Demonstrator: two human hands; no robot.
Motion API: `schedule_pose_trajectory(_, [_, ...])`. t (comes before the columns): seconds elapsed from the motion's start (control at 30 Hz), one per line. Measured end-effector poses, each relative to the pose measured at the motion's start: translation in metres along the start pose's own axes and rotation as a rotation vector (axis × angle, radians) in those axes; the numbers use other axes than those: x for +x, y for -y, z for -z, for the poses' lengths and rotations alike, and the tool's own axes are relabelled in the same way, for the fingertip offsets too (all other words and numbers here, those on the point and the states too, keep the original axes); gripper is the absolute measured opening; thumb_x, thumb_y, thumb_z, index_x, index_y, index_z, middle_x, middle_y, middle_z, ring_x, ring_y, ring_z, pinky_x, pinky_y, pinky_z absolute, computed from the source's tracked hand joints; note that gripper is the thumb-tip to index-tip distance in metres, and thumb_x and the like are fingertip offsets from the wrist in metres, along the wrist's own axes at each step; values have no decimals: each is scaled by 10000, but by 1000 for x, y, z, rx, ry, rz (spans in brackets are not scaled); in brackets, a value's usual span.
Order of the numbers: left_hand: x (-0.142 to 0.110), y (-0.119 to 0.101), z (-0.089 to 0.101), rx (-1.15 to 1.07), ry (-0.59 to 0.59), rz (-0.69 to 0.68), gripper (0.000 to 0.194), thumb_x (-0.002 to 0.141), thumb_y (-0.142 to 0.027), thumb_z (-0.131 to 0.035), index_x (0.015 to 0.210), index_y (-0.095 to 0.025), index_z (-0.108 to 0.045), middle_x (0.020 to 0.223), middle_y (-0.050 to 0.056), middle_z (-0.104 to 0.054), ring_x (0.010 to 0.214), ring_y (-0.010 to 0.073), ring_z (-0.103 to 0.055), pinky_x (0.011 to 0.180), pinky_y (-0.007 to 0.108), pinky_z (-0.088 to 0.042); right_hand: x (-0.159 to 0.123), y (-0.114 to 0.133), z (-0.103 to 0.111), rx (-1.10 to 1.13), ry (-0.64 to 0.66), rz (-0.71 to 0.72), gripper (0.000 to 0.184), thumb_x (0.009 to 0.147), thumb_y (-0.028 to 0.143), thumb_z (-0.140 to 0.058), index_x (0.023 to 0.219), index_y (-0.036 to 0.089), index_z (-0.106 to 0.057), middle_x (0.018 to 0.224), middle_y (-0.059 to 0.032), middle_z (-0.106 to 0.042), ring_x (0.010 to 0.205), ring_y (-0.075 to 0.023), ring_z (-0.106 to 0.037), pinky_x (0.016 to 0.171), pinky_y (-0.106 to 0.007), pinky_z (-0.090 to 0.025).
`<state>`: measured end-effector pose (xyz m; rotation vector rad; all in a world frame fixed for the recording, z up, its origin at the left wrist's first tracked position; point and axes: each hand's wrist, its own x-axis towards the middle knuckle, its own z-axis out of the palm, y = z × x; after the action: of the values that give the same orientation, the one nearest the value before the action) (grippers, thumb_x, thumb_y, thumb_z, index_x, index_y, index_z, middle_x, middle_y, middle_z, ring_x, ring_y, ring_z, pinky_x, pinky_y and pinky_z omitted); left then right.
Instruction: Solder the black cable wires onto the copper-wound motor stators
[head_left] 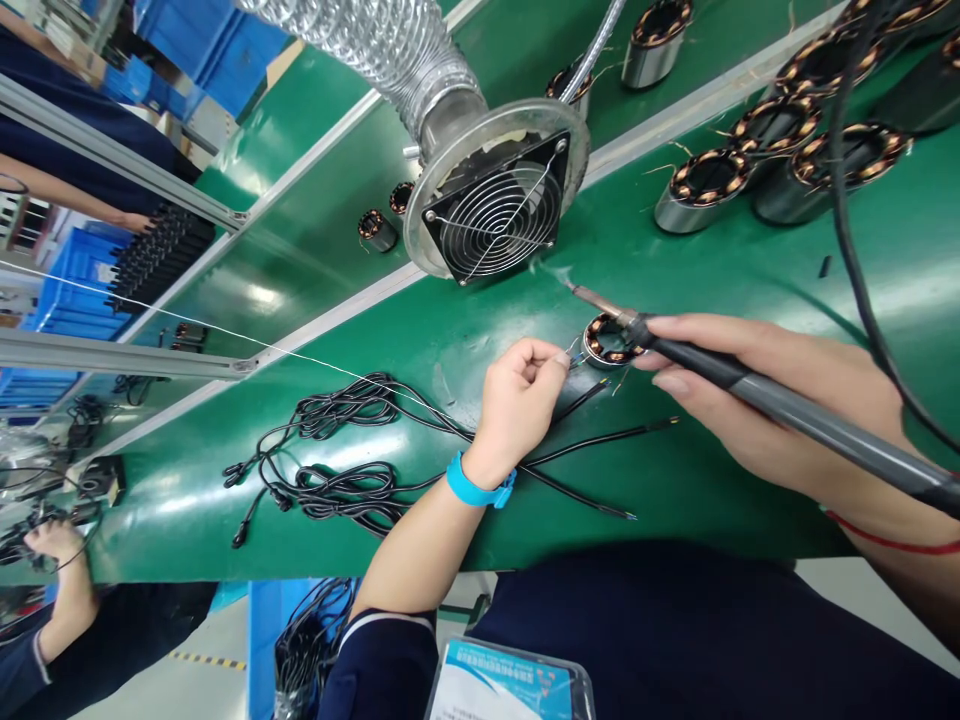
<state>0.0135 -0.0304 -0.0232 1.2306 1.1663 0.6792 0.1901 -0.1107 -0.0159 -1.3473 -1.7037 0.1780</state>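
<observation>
One wound stator (598, 346) is resting on the green desk (187, 525), in front of the extraction fan (501, 222). The left hand (525, 395) is pinching thin wires (576, 353) beside the stator — fingers closed; the right hand (780, 400) is gripping a soldering iron (787, 407), its tip (583, 293) hovering apart from the wires. Wire soldering appears to be the step in hand — the next move is probably calling for steady wires and precise tip placement against them.
</observation>
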Motion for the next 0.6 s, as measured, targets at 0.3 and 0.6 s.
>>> schedule_pose_trajectory(0.3, [2,1,2,-1,14,-15,140,847,-200,-671,727,-166,-608,595,-58,-541,486,45,-389,486,194,-329,24,-2,-10,-85,171,-79,392,1009,339,-505,1382,248,-582,1163,-62,-736,1019,-279,-721,870,-441,-601])
schedule_pose_trajectory(0.6, [0,-6,15,138,94,-70,60,854,-223,-664,844,-170,-638,725,-8,-635,621,101,-552,580,220,-434,17,-13,-14,-29,76,-72,402,997,285,-537,1399,285,-545,1104,-27,-756,1067,-241,-713,922,-386,-580])
